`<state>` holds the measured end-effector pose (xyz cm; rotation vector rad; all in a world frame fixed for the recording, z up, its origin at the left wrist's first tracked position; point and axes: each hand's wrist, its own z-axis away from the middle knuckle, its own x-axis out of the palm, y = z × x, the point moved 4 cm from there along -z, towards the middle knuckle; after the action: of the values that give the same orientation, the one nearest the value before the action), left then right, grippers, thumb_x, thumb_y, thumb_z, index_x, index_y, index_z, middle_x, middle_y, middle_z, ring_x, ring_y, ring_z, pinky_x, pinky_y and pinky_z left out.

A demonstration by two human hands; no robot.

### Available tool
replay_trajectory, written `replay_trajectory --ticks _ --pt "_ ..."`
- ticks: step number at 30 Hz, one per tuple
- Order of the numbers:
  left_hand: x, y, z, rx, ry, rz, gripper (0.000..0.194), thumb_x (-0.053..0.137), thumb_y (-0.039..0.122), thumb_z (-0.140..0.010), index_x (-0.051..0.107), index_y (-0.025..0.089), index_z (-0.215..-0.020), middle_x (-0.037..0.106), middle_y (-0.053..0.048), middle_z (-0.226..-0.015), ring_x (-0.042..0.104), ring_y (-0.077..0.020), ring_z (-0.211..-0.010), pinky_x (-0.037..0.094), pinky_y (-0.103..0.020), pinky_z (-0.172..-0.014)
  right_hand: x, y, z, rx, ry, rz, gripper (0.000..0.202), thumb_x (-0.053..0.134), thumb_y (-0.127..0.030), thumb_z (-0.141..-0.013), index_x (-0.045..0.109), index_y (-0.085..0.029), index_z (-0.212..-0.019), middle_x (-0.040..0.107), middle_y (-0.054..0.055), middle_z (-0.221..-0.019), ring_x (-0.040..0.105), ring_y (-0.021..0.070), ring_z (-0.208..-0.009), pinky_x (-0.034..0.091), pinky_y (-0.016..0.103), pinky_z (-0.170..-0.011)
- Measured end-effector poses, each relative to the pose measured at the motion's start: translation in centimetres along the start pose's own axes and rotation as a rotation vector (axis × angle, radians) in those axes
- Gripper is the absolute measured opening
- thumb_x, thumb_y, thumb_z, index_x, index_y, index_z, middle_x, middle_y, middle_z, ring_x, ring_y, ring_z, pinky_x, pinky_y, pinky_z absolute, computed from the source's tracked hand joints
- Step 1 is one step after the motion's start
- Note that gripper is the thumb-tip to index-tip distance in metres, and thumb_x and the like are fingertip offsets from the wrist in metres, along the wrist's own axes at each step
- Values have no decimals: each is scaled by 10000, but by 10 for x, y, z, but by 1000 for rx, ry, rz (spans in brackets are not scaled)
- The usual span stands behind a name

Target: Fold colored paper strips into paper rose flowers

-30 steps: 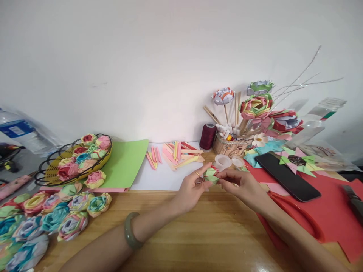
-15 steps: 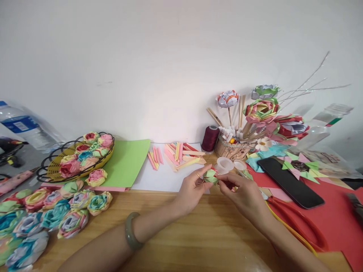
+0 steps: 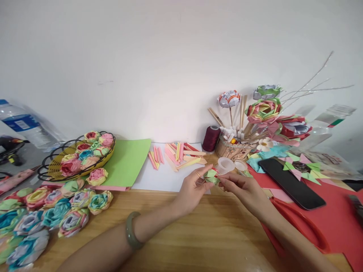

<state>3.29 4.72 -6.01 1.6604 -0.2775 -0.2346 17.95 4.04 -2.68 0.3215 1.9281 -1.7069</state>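
Between my two hands is a small green and red folded paper flower point(image 3: 211, 176), held just above the table. My left hand point(image 3: 192, 190) grips its left side with thumb and fingers, and a ring shows on one finger. On its right edge, my right hand point(image 3: 241, 189) pinches the paper between thumb and forefinger. The fingers partly hide the flower. Just behind it stand a clear plastic cup point(image 3: 226, 164) and a smaller lid-like dish point(image 3: 241, 166). Folded paper strips point(image 3: 178, 155) in pink, yellow and red lie beyond my left hand on white paper point(image 3: 167, 181).
At left, a yellow basket point(image 3: 53, 166) holds paper flowers, with several more point(image 3: 56, 213) in front. A maroon thread spool point(image 3: 211, 138) and a wooden pot point(image 3: 232, 150) of flowers and sticks stand behind. Red-handled scissors point(image 3: 304, 223) and a black phone point(image 3: 292, 183) lie right.
My right hand has turned slightly, its wrist shifting right and its fingers straightening along the flower's edge. My left hand keeps its hold. The whole view has shifted slightly.
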Motion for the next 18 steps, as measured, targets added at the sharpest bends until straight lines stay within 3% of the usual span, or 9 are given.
replay_trajectory --ticks 4,13,18 --pt "0 0 0 7 -7 18 494 574 230 -752 477 227 -1237 520 -68 -1243 529 -174 -979 435 -326 -885 2 10 -3 58 -64 -129 341 546 -479 -760 650 -154 -775 625 35 -738 525 151 -670 395 246 -605" --pt "3 4 1 1 -68 60 504 574 247 -753 467 232 -1245 531 -82 -1219 525 -188 -986 464 -314 -824 7 11 -3 130 -34 -240 337 650 -489 -658 631 -156 -705 576 17 -686 475 133 -639 366 241 -580" --pt "3 2 1 -15 -58 49 514 582 239 -745 469 214 -1246 529 -89 -1226 538 -184 -967 445 -322 -857 4 6 -3 91 -84 -238 327 602 -481 -711 643 -157 -735 551 9 -680 453 123 -631 358 240 -584"
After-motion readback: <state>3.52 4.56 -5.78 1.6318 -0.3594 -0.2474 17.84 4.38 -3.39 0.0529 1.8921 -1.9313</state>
